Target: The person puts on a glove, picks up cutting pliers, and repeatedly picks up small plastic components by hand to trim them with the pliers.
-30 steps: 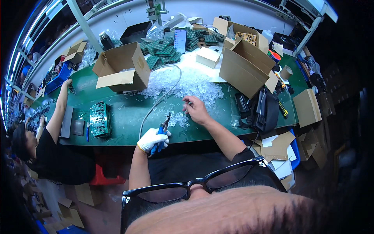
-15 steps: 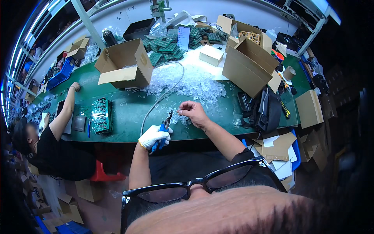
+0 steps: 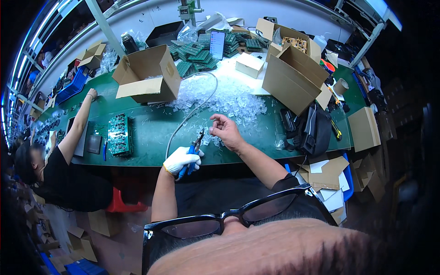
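Observation:
My left hand, in a white glove with a yellow cuff, grips a pair of blue-handled nippers with the jaws pointing up and away. A grey cable runs by the glove and loops over the table. Just right of the jaws is my bare right hand, its fingers curled, with thumb and fingertips a little apart. Nothing I can make out lies between them. Small clear plastic pieces lie under that hand, and a large heap of similar clear pieces spreads beyond it.
Open cardboard boxes stand left and right of the heap. Green circuit boards and a phone are behind. A black bag lies right. At left, a co-worker reaches over the green table.
My right hand's fingers have lifted slightly and parted a little from the thumb. My left hand and the nippers stay nearly still. The co-worker's arm has reached farther away across the table.

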`<state>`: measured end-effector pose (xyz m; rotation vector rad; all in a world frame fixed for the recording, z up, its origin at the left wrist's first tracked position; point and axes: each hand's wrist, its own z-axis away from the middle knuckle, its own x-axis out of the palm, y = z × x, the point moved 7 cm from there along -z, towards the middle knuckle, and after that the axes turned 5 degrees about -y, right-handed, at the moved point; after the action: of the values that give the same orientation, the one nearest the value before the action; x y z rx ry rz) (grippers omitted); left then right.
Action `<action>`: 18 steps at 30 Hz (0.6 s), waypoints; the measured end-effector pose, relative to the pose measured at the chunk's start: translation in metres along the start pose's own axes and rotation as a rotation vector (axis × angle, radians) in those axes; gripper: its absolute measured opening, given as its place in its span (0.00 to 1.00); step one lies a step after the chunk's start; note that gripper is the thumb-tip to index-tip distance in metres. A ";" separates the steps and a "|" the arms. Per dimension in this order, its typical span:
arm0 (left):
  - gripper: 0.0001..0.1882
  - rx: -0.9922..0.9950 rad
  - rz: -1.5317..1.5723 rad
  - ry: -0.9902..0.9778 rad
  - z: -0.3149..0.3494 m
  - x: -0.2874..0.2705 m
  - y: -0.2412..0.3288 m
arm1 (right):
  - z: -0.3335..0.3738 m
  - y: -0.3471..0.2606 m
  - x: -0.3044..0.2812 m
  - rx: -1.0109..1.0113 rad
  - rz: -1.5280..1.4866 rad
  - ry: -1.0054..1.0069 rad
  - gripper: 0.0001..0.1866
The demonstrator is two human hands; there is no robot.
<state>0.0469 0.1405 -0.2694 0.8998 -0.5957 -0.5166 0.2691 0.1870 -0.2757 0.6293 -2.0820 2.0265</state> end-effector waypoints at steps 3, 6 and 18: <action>0.24 -0.005 -0.005 0.008 -0.001 0.001 0.000 | 0.000 0.000 0.000 -0.032 0.025 0.002 0.27; 0.24 -0.005 0.001 0.003 -0.001 0.001 0.001 | 0.001 0.003 -0.003 -0.008 0.020 0.021 0.32; 0.25 0.002 0.004 -0.028 -0.002 0.001 -0.002 | 0.001 -0.001 0.005 0.055 -0.085 0.008 0.41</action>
<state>0.0481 0.1400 -0.2717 0.8942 -0.6237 -0.5262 0.2653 0.1854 -0.2730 0.7048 -1.9656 2.0418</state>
